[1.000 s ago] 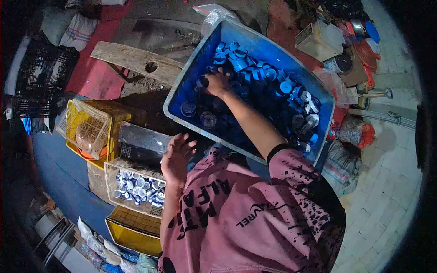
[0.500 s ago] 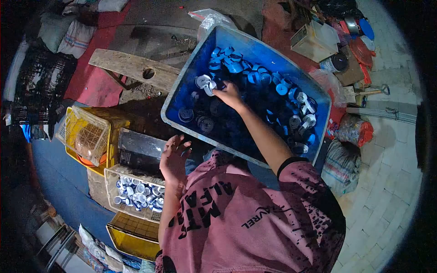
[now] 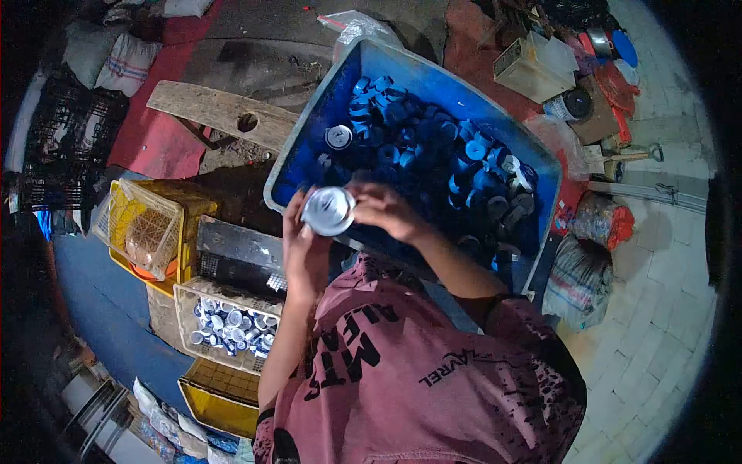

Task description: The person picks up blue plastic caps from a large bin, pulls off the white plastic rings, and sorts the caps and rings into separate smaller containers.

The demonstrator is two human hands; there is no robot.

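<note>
Both hands up at chest level, over the near rim of the big blue tub [image 3: 325, 100]. Left hand [image 3: 303, 247] and right hand [image 3: 384, 210] closed together around one round cap [image 3: 328, 210], pale and shiny on its face, held between the two, fingers curled on its edge.

Progress-wise, looks like early-to-middle going: tub still heaped with blue caps [image 3: 433, 147], dozens of them, a few pale ones mixed in near the right end. Meanwhile the clear mesh crate [image 3: 185, 305] down at the left holds only a shallow layer of white-and-blue pieces [image 3: 232, 325], so plenty left to get through, judging by that.

Materials: tub is smooth hard plastic, rectangular with a rolled rim. Caps are short ribbed rings, hollow, glossy. Mesh crate is see-through lattice plastic, a yellow crate [image 3: 224, 394] below it and another yellow basket [image 3: 143, 228] tipped beside it. Rough wooden plank with a round hole [image 3: 224, 114] lying on the floor behind. Pale tiled floor off to the right.
</note>
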